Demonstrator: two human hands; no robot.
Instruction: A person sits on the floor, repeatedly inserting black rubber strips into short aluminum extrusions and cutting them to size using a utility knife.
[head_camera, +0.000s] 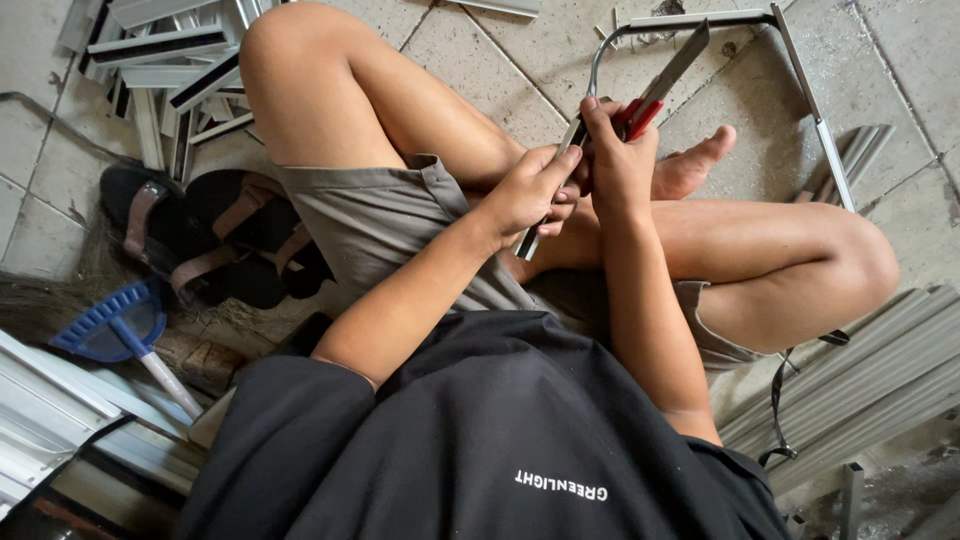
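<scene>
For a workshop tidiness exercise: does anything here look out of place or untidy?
Yes. Metal strips lie in a jumbled heap, crossing at all angles, top left. A broom and sandals lie on the floor beside them. Both hands grip a thin strip; the right hand also holds a red-handled cutter.

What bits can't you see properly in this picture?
- Head view: the middle of the thin metal strip is hidden inside the left hand and right hand.
- The handle of the red tool is covered by the right hand's fingers.
- The broom's handle end runs under the black shirt.
- The sandals are partly behind the thigh.
- The aluminium profiles are cut off by the right edge.
</scene>
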